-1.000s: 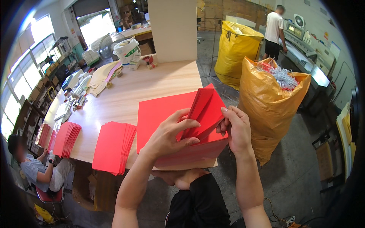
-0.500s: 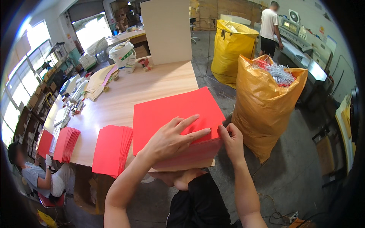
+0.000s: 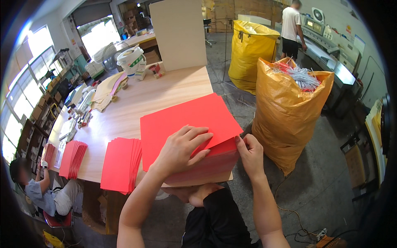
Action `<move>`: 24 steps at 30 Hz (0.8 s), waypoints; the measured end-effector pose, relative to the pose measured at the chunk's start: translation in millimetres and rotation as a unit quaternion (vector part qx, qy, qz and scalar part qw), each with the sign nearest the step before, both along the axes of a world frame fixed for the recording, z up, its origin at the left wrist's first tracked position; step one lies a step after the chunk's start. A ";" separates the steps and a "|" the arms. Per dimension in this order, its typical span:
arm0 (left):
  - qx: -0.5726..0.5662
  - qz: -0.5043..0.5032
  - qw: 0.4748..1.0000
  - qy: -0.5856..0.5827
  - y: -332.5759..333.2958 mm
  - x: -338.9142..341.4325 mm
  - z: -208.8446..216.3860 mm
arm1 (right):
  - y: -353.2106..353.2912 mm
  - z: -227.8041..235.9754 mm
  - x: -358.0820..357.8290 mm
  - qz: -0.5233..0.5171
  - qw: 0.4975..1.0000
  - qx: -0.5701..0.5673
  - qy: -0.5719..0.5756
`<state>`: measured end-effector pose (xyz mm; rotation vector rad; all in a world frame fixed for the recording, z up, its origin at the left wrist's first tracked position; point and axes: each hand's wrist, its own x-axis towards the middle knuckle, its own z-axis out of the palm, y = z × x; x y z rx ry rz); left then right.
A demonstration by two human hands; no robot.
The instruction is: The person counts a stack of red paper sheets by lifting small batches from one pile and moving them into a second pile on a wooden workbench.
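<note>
In front of me on the table stands a thick stack of red paper sheets [image 3: 198, 171]. Its top sheet [image 3: 186, 110] sits skewed, with the near edge slightly lifted from those below. My left hand [image 3: 180, 146] rests on the top sheet close to its near edge, fingers bent but apart from the thumb, which lies by the edge. My right hand [image 3: 251, 155] is closed in a pinch at the stack's right corner, thumb and forefinger on a red sheet's corner. How many sheets it pinches is hidden.
Fanned red sheets [image 3: 118, 165] and a second fanned pile [image 3: 72, 159] lie leftward on the wooden table [image 3: 173, 91]. A white bucket [image 3: 131, 62] stands at the back. An orange sack [image 3: 289, 120] of paper strips is close on my right. One person [image 3: 43, 190] sits left, another [image 3: 291, 29] stands behind.
My left hand's fingers have drawn in from spread to bent, and the top sheet has shifted slightly askew. My right hand stays at the corner. The seated person's red sheets have tilted.
</note>
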<state>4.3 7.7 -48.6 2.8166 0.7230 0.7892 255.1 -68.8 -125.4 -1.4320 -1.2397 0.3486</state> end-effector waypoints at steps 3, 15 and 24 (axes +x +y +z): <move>0.013 -0.002 1.000 -0.004 1.0 -1.8 -0.6 | -15.9 27.0 -0.3 -0.041 0.989 -0.026 -0.139; -0.113 -0.005 0.986 -0.120 0.2 -4.5 4.9 | 2.8 90.7 -33.0 -0.019 0.971 0.010 -0.237; -0.116 -0.021 0.986 -0.122 3.8 -8.2 4.9 | 28.9 73.2 -27.8 0.064 0.997 0.020 0.049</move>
